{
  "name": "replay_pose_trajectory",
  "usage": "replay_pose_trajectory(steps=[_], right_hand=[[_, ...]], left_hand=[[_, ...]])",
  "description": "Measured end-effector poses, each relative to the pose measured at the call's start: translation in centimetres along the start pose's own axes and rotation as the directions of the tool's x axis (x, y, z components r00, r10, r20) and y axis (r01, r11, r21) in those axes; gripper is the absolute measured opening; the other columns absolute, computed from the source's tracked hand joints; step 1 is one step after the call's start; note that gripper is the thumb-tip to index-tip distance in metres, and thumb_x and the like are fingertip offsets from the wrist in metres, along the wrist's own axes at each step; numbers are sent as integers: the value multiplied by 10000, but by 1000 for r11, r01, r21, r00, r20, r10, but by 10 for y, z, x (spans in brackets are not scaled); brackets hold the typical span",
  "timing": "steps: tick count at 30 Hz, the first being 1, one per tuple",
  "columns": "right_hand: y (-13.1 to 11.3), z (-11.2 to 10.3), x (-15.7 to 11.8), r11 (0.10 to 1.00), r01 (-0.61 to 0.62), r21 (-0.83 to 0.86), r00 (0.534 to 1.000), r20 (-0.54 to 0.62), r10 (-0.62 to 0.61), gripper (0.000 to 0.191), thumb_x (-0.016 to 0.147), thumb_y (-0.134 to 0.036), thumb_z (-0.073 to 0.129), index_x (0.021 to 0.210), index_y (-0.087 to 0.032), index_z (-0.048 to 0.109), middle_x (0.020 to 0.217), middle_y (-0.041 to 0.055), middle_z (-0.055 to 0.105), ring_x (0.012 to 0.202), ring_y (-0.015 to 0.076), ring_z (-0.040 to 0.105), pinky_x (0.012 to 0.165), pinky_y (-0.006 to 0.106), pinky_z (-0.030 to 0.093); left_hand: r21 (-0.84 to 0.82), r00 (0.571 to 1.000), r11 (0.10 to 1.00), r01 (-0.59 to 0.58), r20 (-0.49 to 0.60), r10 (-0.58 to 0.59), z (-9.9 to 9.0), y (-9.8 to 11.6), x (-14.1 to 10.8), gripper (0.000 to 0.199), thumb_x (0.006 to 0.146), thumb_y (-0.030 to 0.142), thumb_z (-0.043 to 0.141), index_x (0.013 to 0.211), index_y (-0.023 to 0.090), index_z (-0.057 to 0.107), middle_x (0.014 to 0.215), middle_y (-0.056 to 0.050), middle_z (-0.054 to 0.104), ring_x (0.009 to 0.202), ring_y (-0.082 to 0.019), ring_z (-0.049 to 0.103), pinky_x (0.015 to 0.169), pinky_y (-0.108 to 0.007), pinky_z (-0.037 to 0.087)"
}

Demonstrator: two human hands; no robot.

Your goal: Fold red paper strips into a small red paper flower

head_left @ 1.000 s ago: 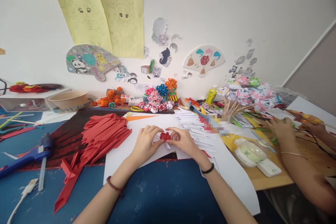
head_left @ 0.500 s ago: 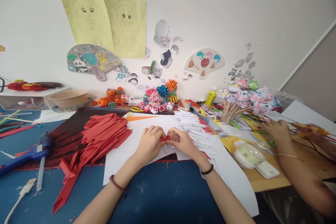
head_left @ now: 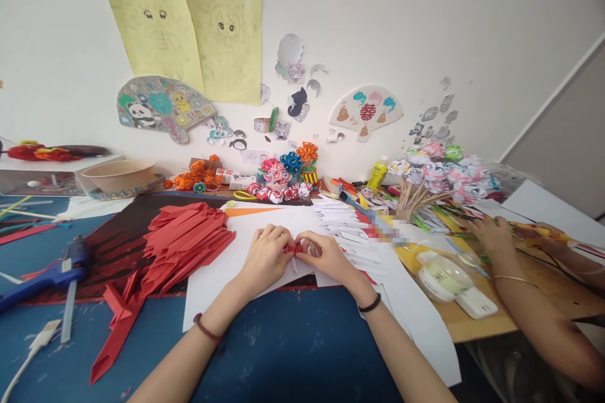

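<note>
Close together over the white paper (head_left: 217,271), my left hand (head_left: 269,256) and my right hand (head_left: 326,256) pinch a small red and white folded paper piece (head_left: 295,252) between thumbs and fingertips. Fingers cover much of it, and a white end points down below them. To the left of my hands lies a heap of red folded paper strips (head_left: 182,245), with a few longer ones trailing toward the front. White folded paper strips (head_left: 345,233) lie in a row just beyond my right hand.
A blue glue gun (head_left: 70,267) and a white cable (head_left: 45,337) lie at the left. To the right are a plastic bottle (head_left: 444,276), a white box-shaped object (head_left: 477,303) and stemmed paper flowers (head_left: 435,173). Another person's hand (head_left: 494,236) works at the far right.
The view has shifted slightly. My hands keep their pinch on the paper piece, with the fingers slightly moved. At the far right, the other person's hands have moved, and a red-and-white item shows there.
</note>
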State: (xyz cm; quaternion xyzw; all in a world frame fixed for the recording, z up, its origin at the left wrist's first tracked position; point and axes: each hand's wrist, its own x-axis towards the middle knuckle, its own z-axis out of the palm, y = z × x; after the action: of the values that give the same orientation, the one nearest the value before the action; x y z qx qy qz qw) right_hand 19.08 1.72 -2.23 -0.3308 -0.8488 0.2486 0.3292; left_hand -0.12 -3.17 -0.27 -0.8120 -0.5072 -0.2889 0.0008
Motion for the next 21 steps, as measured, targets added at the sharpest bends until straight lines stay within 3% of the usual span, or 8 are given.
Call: replay_pose_trajectory(steps=[6,11,21], right_hand=[[-7,-2,-1,991,40,-129,999,14,-38,155,833,-347,682,841,-225,587,686,-60,558,570,97,461,549,214,339],[-6,-3,-4,966,103,-238,995,24,-100,126,884,-352,626,916,-230,633,768,-23,605,659,121,517,624,230,354],[2,1,-3,982,132,-134,991,-11,-135,158,901,-362,600,847,-222,650,730,-13,562,625,128,487,614,247,361]], left_hand=[[32,1000,999,-20,-2,21,-1,0,-1,57,885,260,561,904,233,607,1055,-20,627,1000,-223,489,842,-380,336],[23,1000,1000,-20,-3,20,-2,1,-2,84,905,250,534,880,228,611,1042,-18,635,985,-211,495,839,-375,334],[91,997,993,-71,-15,72,7,-1,-2,149,926,338,523,970,238,625,1135,-40,609,1039,-223,477,872,-384,335]])
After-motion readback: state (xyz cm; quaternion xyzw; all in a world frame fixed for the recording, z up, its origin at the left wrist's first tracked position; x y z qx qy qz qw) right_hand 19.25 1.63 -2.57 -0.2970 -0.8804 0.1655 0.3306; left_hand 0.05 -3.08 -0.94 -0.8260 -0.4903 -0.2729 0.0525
